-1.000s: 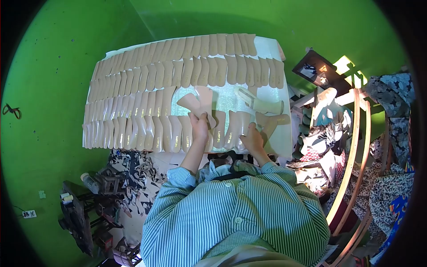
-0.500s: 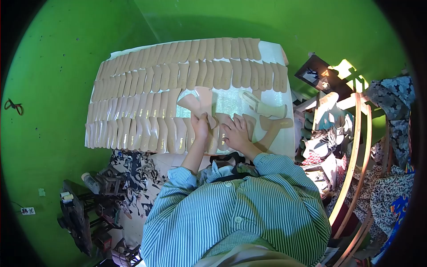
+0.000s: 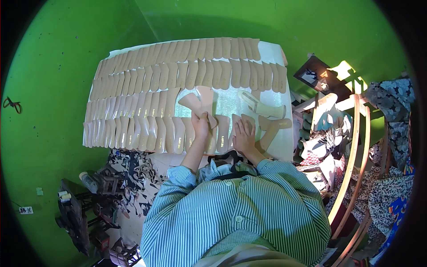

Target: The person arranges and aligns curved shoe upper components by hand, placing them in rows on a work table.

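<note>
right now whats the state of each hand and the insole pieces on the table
left hand: closed on a small fan of insoles, raised off the table
held insoles: fanned out, lifted above the rows
right hand: open, palm flat on the front row
rows of insoles: lying flat, overlapped side by side
loose insoles: scattered at the right end, not in rows
table: covered with a white sheet

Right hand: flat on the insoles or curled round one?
Flat. The right hand lies palm down, fingers spread, on the front row of insoles; nothing gripped.
</note>
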Action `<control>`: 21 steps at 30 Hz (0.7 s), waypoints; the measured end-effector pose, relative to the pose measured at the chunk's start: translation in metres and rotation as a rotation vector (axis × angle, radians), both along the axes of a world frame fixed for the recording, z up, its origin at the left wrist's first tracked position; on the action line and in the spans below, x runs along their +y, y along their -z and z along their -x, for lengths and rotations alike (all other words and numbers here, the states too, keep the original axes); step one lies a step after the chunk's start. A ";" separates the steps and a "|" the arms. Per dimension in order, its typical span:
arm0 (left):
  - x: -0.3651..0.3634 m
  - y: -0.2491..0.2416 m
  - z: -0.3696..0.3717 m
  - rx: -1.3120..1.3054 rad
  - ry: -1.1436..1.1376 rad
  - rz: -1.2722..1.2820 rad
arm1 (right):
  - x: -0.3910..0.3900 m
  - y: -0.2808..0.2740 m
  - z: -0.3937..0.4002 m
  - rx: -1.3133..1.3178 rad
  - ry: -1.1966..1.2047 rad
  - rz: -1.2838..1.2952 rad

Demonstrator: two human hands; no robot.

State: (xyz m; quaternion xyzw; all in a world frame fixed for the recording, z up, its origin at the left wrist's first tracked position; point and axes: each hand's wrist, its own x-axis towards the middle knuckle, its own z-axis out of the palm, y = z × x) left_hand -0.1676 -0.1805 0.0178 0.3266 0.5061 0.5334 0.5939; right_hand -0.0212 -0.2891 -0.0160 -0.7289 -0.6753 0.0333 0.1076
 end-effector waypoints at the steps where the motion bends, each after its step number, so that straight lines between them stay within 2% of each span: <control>1: 0.001 0.001 -0.001 -0.005 -0.002 0.007 | -0.001 0.002 -0.001 -0.048 -0.031 0.021; 8: 0.000 0.001 -0.005 0.045 0.059 -0.010 | 0.000 0.000 -0.003 0.029 -0.086 0.075; 14: -0.005 -0.009 -0.010 0.025 0.046 0.052 | 0.000 -0.004 -0.006 0.062 -0.119 0.015; 19: -0.013 -0.016 -0.021 0.051 0.147 0.046 | -0.010 0.003 -0.019 -0.012 0.142 0.046; 21: -0.015 -0.005 -0.026 0.046 0.178 0.026 | -0.010 0.003 -0.021 0.022 0.129 0.093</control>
